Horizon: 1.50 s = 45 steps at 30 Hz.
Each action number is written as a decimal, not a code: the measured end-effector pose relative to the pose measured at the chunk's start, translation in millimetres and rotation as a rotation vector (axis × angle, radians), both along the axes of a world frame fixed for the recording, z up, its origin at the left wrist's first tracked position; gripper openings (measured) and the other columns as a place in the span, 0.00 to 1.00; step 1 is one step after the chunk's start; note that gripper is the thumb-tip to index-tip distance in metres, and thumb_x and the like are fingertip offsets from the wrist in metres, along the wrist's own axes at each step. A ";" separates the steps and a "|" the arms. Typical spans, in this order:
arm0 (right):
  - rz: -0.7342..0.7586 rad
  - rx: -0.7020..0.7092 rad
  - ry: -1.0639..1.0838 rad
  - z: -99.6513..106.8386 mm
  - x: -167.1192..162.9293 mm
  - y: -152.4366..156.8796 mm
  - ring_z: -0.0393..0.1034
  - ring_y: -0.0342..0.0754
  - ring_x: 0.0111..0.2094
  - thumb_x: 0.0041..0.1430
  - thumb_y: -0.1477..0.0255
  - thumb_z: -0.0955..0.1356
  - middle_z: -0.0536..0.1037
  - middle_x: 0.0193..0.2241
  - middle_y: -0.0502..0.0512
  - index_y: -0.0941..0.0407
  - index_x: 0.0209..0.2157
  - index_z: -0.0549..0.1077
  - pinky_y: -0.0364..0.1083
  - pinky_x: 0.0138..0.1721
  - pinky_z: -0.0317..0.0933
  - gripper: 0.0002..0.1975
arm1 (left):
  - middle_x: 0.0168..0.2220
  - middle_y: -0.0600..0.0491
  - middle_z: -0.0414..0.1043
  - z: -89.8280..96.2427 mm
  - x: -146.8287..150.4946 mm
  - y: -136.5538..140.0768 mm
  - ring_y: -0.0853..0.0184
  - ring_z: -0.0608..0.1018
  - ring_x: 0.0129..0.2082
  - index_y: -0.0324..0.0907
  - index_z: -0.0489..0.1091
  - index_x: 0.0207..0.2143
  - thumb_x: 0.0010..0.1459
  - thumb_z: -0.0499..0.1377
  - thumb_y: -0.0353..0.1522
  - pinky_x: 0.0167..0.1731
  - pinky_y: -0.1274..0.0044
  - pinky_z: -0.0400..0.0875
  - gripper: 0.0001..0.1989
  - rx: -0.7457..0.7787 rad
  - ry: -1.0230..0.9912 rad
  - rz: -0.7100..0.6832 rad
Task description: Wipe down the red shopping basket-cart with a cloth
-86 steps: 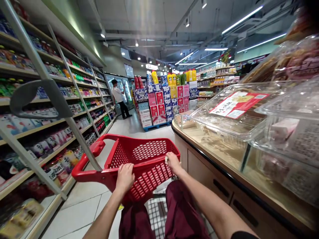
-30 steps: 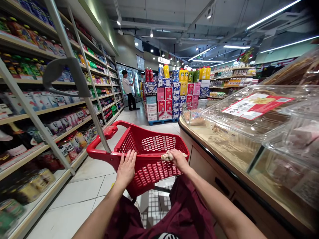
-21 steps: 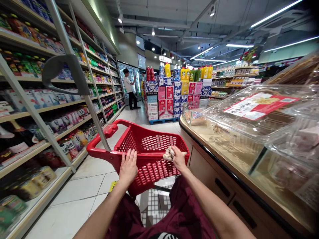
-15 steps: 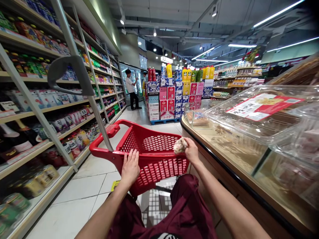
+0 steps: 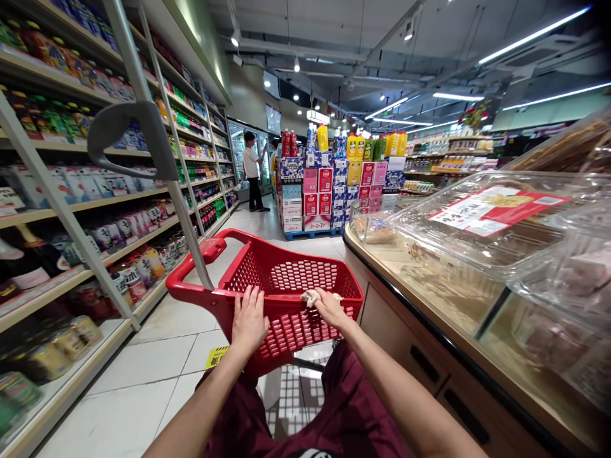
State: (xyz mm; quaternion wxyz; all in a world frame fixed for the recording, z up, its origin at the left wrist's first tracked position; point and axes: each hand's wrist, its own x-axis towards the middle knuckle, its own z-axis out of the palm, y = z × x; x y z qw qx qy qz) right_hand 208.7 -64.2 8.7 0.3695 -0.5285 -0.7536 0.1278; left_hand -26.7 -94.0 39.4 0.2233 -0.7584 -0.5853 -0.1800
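The red shopping cart (image 5: pixel 286 299) stands on the tiled floor (image 5: pixel 133 375) just before my knees, its basket side turned to me, between the drink shelves (image 5: pixel 109 201) on my left and the wooden desk (image 5: pixel 391 318) on my right. My left hand (image 5: pixel 249 321) rests on the near rim, fingers extended and gripping nothing. My right hand (image 5: pixel 329 308) clutches a pale, crumpled cloth (image 5: pixel 311 298) against the same rim, farther right. A grey handle (image 5: pixel 138 137) sits on a metal pole rising at the cart's left end. Clear plastic packs (image 5: pixel 501 207) lie on the desk. Beyond, stacked boxes (image 5: pixel 317 197) carry bottles, and a person (image 5: pixel 251 165) stands near the coolers (image 5: pixel 237 146).
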 end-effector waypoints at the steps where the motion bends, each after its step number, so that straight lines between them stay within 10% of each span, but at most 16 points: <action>1: 0.007 0.007 -0.022 -1.8 -0.7 -3.0 0.64 0.52 0.47 0.54 0.71 0.59 0.72 0.44 0.58 0.57 0.46 0.67 0.53 0.49 0.52 0.17 | 0.57 0.44 0.58 0.7 0.1 -0.4 0.57 0.54 0.60 0.33 0.59 0.53 0.48 0.50 0.31 0.60 0.62 0.42 0.28 -0.012 0.000 -0.004; 6: -0.086 0.050 -0.001 -18.5 -13.2 -6.9 0.51 0.55 0.57 0.59 0.62 0.57 0.64 0.53 0.58 0.53 0.46 0.68 0.64 0.55 0.36 0.19 | 0.58 0.45 0.57 2.3 -0.4 -3.9 0.58 0.54 0.60 0.34 0.58 0.54 0.47 0.50 0.30 0.60 0.63 0.41 0.29 -0.031 0.018 -0.018; 13: -0.195 0.240 -0.188 -29.9 8.2 0.4 0.50 0.55 0.55 0.54 0.75 0.62 0.63 0.53 0.57 0.49 0.46 0.69 0.61 0.53 0.44 0.18 | 0.57 0.45 0.58 -0.4 -1.9 -1.4 0.58 0.54 0.60 0.35 0.59 0.54 0.47 0.50 0.29 0.60 0.63 0.41 0.28 0.015 0.034 -0.023; 18: -0.320 0.111 -0.198 -20.4 50.5 1.3 0.62 0.52 0.43 0.51 0.78 0.60 0.70 0.42 0.58 0.52 0.45 0.72 0.51 0.44 0.56 0.20 | 0.57 0.45 0.59 -1.8 0.2 -1.9 0.58 0.54 0.60 0.34 0.59 0.54 0.47 0.50 0.29 0.60 0.63 0.40 0.28 0.003 0.028 -0.021; 38: -0.063 0.112 -0.311 -11.0 29.4 15.1 0.67 0.46 0.40 0.62 0.66 0.56 0.74 0.38 0.53 0.50 0.42 0.71 0.46 0.42 0.54 0.15 | 0.56 0.44 0.60 -2.8 -0.5 -4.3 0.57 0.56 0.59 0.35 0.59 0.54 0.46 0.49 0.29 0.60 0.63 0.40 0.29 0.046 0.033 -0.028; 45: -0.132 0.181 -0.315 -45.9 94.8 -1.2 0.65 0.47 0.42 0.61 0.68 0.57 0.74 0.39 0.56 0.55 0.44 0.70 0.47 0.45 0.53 0.15 | 0.57 0.45 0.58 -5.2 2.3 -8.7 0.58 0.54 0.60 0.35 0.58 0.54 0.46 0.51 0.29 0.60 0.64 0.38 0.30 0.009 0.040 -0.045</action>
